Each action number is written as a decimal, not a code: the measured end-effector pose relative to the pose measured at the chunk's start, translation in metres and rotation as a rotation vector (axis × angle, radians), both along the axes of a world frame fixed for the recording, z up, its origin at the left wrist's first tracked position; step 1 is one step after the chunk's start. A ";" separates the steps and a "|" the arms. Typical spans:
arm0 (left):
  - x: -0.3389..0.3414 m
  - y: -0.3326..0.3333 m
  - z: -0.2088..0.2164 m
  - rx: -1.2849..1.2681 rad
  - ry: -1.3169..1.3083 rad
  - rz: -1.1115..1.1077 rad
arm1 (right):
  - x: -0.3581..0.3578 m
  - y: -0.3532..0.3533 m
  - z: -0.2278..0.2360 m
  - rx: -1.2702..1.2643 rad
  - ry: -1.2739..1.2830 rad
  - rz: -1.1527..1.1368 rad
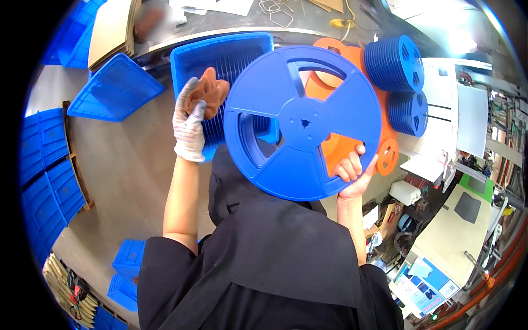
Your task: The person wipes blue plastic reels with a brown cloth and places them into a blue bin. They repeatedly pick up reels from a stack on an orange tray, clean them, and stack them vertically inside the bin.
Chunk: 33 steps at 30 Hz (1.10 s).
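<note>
Blue reel [294,113], brn cloth [209,94], bin [187,61] pt. hidden

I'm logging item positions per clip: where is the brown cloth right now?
In the head view, the brown cloth is left of centre, held in the gloved left hand, just left of the large blue reel.

left hand [189,129]: gloved, fingers [185,93] gripping | right hand [355,175]: bare, fingers [347,166] curled | forearms [182,198]: extended
</note>
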State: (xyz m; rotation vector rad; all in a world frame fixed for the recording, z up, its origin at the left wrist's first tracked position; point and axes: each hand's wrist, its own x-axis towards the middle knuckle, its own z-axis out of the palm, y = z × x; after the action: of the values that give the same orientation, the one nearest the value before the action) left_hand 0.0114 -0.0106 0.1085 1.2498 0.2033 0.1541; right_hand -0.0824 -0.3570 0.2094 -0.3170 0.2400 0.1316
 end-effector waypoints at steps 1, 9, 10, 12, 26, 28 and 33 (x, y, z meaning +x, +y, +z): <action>-0.006 -0.003 0.005 0.193 -0.046 -0.031 | 0.001 0.002 0.001 0.006 0.007 0.006; -0.039 -0.004 0.052 0.948 -0.486 -0.852 | 0.024 -0.003 0.012 0.075 0.075 -0.049; -0.043 -0.007 0.053 1.040 -0.465 -0.936 | 0.027 -0.005 0.012 0.083 0.055 -0.021; -0.053 -0.018 0.045 1.214 -0.506 -0.842 | 0.033 0.000 0.019 0.077 0.081 0.000; -0.084 0.005 0.010 -0.456 0.347 -0.471 | 0.042 -0.002 0.032 -1.307 0.404 0.184; -0.088 0.012 0.001 -0.525 0.413 -0.404 | 0.032 -0.009 0.020 -1.391 0.447 0.117; -0.097 0.021 -0.025 -0.666 0.498 -0.296 | 0.023 -0.027 0.013 -1.318 0.508 0.053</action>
State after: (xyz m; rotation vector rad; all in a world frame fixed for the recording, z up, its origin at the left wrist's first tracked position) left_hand -0.0853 0.0105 0.0839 0.6193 0.4534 -0.4576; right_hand -0.0597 -0.3841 0.2228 -1.6093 0.8154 0.0875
